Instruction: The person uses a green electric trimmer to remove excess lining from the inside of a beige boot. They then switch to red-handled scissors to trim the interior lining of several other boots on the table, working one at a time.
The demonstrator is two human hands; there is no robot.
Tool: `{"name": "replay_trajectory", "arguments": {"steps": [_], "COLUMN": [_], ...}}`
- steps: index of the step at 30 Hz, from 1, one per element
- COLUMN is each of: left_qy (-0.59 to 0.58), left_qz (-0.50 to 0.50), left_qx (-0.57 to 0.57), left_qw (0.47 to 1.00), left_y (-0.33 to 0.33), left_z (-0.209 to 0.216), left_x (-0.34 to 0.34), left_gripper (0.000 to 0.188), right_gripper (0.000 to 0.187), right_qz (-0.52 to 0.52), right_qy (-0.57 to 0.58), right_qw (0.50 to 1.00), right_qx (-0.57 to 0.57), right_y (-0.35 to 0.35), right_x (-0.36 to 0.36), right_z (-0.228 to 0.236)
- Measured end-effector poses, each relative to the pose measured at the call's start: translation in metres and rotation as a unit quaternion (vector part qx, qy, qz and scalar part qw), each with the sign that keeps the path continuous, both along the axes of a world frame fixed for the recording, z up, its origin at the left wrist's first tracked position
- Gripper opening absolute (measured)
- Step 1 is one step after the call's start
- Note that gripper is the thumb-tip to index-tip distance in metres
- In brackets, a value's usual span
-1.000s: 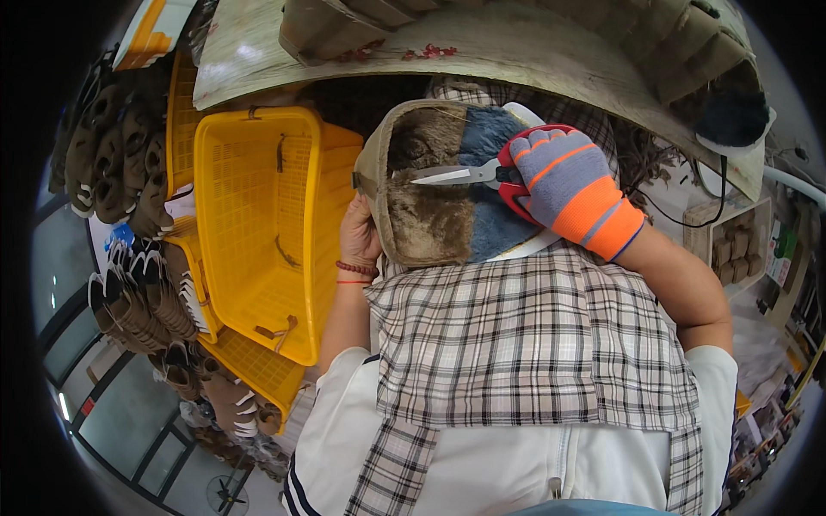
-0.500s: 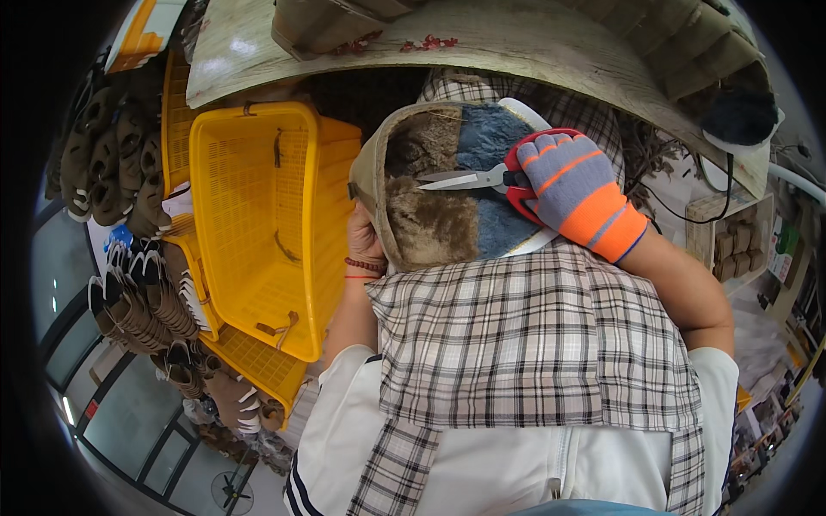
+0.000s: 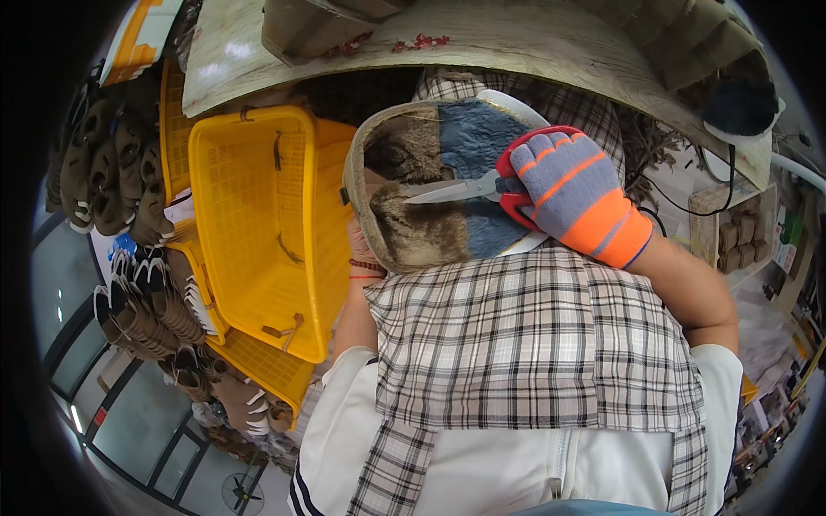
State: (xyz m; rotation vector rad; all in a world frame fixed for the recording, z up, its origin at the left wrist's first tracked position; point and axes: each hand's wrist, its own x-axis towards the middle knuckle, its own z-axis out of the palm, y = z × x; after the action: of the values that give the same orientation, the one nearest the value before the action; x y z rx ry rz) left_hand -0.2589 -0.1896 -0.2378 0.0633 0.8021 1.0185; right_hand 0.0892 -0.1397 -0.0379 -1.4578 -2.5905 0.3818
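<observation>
A fur-lined shoe upper [image 3: 422, 232] lies spread over my lap, its plush lining brown toward the left and blue toward the right, with white edging at the right end. My left hand [image 3: 361, 245] holds it from the left; most of the fingers are hidden behind the brown outer fabric. In an orange and grey knitted glove, my right hand [image 3: 576, 193] is closed around red-handled scissors [image 3: 452, 190]. Their blades point left over the brown lining and look nearly closed; whether the tips touch the pile I cannot tell.
A yellow plastic basket [image 3: 249, 249] stands just left of my left arm. Brown shoe uppers [image 3: 151, 301] hang in rows beyond it. Ahead is a pale table edge [image 3: 482, 47] bearing more brown uppers [image 3: 723, 69]. A black cable [image 3: 731, 181] hangs at the right.
The upper has shifted slightly left and its opening is turned more toward me. The scissors have moved left and down with my right hand, and their blades sit closer together.
</observation>
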Motion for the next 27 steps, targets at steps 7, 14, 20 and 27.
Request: {"name": "replay_trajectory", "arguments": {"steps": [7, 14, 20, 27], "left_qy": [0.033, 0.1, -0.019, -0.055], "left_qz": [-0.016, -0.063, -0.012, -0.031], "left_qx": [0.021, 0.063, 0.045, 0.043], "left_qw": [0.999, 0.991, 0.999, 0.997], "left_y": [0.003, 0.013, 0.021, 0.023], "left_z": [0.001, 0.002, 0.023, 0.032], "left_x": [0.001, -0.001, 0.02, 0.026], "left_gripper": [0.031, 0.032, 0.037, 0.045], "right_gripper": [0.029, 0.027, 0.022, 0.028], "right_qz": [-0.085, -0.015, 0.023, 0.028], "right_qy": [0.173, 0.037, -0.037, -0.105], "right_qw": [0.981, 0.995, 0.992, 0.994], "right_qx": [-0.005, 0.095, 0.119, 0.033], "right_y": [-0.004, -0.003, 0.006, 0.015], "right_x": [0.011, -0.002, -0.024, -0.027], "right_z": [0.004, 0.009, 0.0, 0.005]}}
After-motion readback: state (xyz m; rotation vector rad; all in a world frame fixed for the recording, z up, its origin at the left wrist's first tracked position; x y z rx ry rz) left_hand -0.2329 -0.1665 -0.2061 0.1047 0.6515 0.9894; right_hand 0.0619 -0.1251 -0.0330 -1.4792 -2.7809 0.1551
